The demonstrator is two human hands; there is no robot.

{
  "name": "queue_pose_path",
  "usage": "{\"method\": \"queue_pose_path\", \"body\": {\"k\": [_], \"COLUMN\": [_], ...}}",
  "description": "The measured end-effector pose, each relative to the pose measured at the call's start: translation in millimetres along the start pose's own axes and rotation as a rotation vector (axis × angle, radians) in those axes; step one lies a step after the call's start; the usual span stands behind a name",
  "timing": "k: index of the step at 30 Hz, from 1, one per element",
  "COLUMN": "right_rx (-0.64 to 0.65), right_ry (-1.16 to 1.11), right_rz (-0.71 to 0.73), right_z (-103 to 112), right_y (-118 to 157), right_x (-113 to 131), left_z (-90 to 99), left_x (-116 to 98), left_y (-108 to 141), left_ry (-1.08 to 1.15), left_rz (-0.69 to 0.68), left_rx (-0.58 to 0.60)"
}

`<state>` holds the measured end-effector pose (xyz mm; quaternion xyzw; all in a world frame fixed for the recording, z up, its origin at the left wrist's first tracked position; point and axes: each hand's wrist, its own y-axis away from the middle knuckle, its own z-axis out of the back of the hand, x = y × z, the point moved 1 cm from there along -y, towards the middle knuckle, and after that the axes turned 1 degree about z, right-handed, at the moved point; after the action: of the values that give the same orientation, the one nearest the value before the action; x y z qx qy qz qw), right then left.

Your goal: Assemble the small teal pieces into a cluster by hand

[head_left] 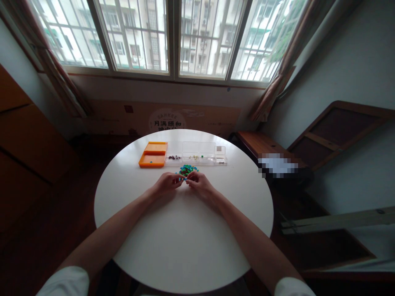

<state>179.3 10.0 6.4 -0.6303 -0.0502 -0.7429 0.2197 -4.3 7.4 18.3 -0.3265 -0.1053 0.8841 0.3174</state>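
My left hand and my right hand meet at the middle of the white round table. Their fingertips are pinched together around a small blue piece, too small to make out its exact kind. Just beyond the fingers lies a heap of little blue and green plastic pieces, with some brown among them. The fingers hide the near part of the heap.
Behind the heap stand an open orange box and open clear plastic boxes with small dark, pale yellow and green pieces. A wooden bench is beyond the table's right edge. Barred windows face me.
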Motion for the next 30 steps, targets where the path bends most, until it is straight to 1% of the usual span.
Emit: {"method": "queue_pose_path", "body": {"k": [7,20,24,30], "right_rx": [0.007,0.007,-0.010,0.002], "right_ry": [0.024,0.027,0.032,0.033], "right_rz": [0.007,-0.004,-0.013,-0.004], "right_z": [-0.1,-0.2,-0.4,-0.4], "right_y": [-0.2,-0.3,-0.3,-0.5], "right_x": [1.3,0.6,1.1,0.3], "left_z": [-0.9,-2.8,-3.4,-3.5], "left_x": [2.0,8.4,9.0,8.2], "left_y": [-0.3,-1.1,-0.7,-0.4], "left_ry": [-0.006,-0.045,-0.039,-0.013], "left_rz": [0.003,0.050,0.035,0.013], "left_rx": [-0.003,-0.058,-0.057,-0.053]}}
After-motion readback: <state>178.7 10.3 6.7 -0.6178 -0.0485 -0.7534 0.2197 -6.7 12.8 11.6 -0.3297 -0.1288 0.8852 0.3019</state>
